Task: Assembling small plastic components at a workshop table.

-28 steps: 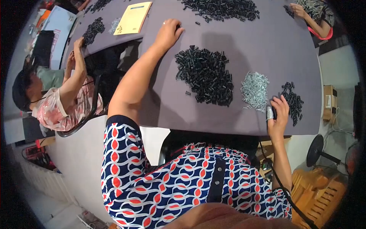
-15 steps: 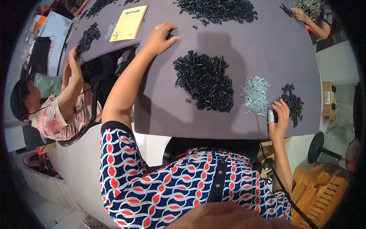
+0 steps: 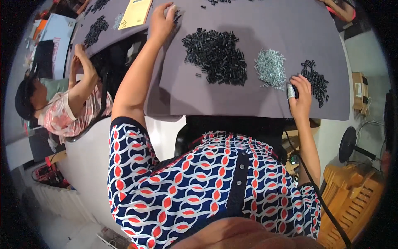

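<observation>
My left hand (image 3: 163, 21) reaches to the far left of the cloth-covered table, thumb and fingers apart. A few small black pieces (image 3: 177, 17) lie just beside its thumb. At the right, my right hand (image 3: 300, 93) rests on the cloth with its fingers bent toward the thumb, which has a silvery wrap. A small black piece (image 3: 295, 91) shows between that thumb and the fingers. Close by are a pile of small silvery metal parts (image 3: 270, 68) and a smaller pile of black tube-like pieces (image 3: 316, 83). A large pile of such black pieces (image 3: 215, 56) sits mid-table.
A yellow booklet (image 3: 135, 14) lies at the far left. Seated at the left, a co-worker (image 3: 68, 106) works by another black pile (image 3: 96, 31). Another person's arm (image 3: 340, 10) shows at far right. A fan (image 3: 347, 144) and an orange plastic chair (image 3: 348, 207) stand at the right.
The view has shifted, so the table and piles sit higher in the picture. My left hand's fingers have turned, with black pieces now outside its thumb. My right hand stays beside the small black pile.
</observation>
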Demonstrator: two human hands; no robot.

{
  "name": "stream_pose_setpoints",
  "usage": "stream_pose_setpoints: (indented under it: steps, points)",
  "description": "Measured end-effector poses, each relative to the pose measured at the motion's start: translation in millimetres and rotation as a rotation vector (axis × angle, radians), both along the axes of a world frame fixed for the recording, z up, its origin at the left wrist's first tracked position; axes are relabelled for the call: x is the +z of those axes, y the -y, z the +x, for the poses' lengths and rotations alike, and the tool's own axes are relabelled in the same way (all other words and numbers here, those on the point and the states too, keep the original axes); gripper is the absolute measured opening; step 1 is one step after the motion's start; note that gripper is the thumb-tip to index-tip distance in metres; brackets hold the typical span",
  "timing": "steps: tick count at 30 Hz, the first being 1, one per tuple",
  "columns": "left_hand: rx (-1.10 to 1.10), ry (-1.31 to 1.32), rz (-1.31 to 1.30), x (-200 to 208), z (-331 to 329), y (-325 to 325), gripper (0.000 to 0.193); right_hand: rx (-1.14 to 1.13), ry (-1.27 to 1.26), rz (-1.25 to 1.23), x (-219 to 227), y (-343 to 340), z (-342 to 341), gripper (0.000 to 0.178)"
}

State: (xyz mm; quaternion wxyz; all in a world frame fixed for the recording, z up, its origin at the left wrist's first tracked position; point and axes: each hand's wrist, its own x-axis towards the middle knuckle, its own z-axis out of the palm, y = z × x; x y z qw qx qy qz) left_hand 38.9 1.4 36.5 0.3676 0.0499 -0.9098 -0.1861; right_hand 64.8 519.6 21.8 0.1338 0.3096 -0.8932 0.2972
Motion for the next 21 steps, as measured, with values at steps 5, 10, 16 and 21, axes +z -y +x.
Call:
stream_pose_setpoints:
  steps: [5, 10, 16, 21]
  points:
    - [-0.098, 0.121, 0.274, 45, 98, -110, 0.016, -0.013, -0.054, -0.022, 0, -9, 7, 0.038]
    - [-0.092, 0.352, 0.325, 19, 167, -156, 0.013, 0.038, -0.054, -0.045, 4, -7, 6, 0.036]
    - [-0.088, 0.307, 0.219, -4, 167, -154, 0.01, 0.062, -0.121, -0.066, 6, -6, 10, 0.037]
    - [-0.082, 0.288, 0.162, -7, 172, -154, 0.01, 0.281, -0.183, 0.024, 32, 27, 35, 0.039]
